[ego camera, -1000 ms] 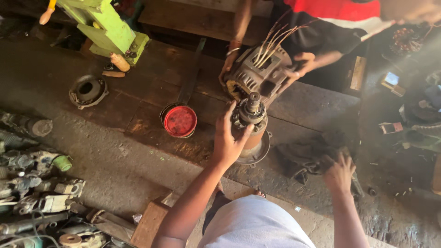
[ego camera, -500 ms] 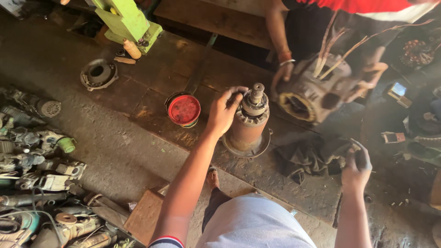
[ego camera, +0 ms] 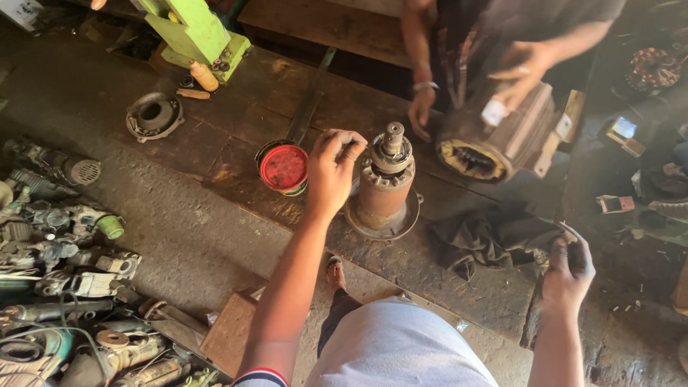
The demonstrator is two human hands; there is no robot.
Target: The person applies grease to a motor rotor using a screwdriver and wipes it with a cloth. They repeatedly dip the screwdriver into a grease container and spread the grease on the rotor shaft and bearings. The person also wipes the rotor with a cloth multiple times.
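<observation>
A rusty motor rotor [ego camera: 385, 188] stands upright on its round end plate on the worn wooden bench [ego camera: 236, 129]. My left hand [ego camera: 331, 172] hovers just left of its top, fingers curled and loose, holding nothing. My right hand [ego camera: 566, 266] is closed on the edge of a dark rag [ego camera: 491, 236] lying right of the rotor. Across the bench another person grips the motor's stator housing [ego camera: 494, 136], tilted on its side, with one hand on top [ego camera: 527, 66] and the other hand [ego camera: 419, 107] beside it.
A red-lidded tin [ego camera: 284, 167] sits left of the rotor. A round metal end cover [ego camera: 154, 115], a small bottle [ego camera: 203, 75] and a green machine [ego camera: 193, 29] stand farther back left. Several old power tools [ego camera: 64, 272] pile up on the floor at left, near a wooden block [ego camera: 229, 331].
The other person lifted the stator housing off the rotor and carried it right. My left hand came off the rotor's top. My right hand closed on the rag.
</observation>
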